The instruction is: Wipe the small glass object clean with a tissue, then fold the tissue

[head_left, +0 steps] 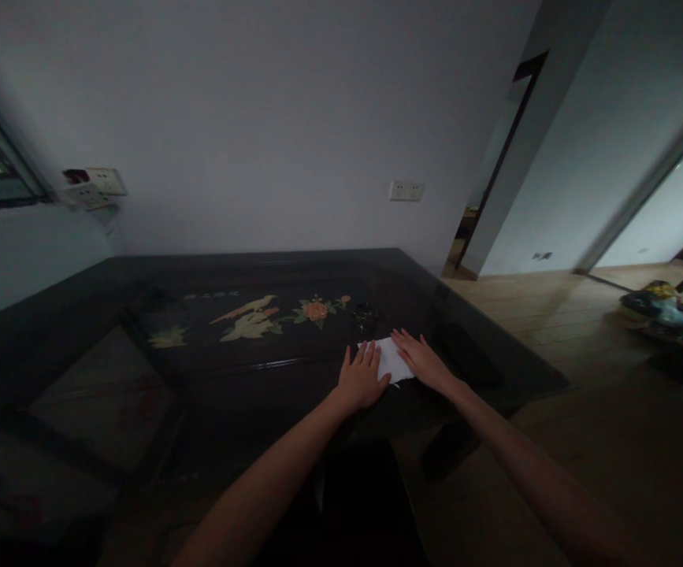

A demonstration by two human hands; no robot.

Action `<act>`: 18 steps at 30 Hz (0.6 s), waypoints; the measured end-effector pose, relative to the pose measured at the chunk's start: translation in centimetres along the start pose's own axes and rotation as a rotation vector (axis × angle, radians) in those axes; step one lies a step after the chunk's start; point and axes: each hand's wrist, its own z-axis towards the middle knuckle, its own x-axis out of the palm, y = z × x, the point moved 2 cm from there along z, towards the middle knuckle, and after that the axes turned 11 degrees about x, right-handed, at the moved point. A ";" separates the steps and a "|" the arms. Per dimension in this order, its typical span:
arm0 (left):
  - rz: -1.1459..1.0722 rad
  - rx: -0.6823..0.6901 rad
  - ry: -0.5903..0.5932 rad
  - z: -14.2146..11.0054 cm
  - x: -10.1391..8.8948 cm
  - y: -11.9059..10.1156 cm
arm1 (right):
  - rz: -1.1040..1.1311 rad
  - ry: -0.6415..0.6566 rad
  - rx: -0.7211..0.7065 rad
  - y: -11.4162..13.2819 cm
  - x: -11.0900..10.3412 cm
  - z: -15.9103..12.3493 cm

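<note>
A small white sheet (392, 361), which looks like paper or tissue, lies on the dark glossy table (294, 386) near its front edge. My left hand (361, 376) rests flat on the sheet's left side, fingers spread. On the sheet's right side lies my right hand (419, 358), its fingers stretched out and pointing up and left. Both palms face down, and neither hand grips anything. Just beyond the sheet sits a small dark round object (365, 315), perhaps glass; its kind is hard to make out in the dim light.
Bird and flower pictures (252, 319) decorate the tabletop. A wall with a double socket (406, 190) stands behind the table, and more sockets (105, 181) are at the left corner. On the floor at right lies a pile of bags (663, 303). A doorway opens at the back right.
</note>
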 end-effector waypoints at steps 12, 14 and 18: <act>-0.006 -0.006 -0.019 -0.2 -0.3 -0.2 | -0.209 0.187 -0.013 -0.3 -0.8 -0.7; -0.011 -0.010 -0.013 -0.2 -0.3 -0.2 | -0.216 0.211 -0.009 -0.2 -0.8 -0.7; -0.013 0.011 -0.025 -0.3 -0.4 -0.2 | -0.215 0.236 0.008 -0.1 -0.9 -0.7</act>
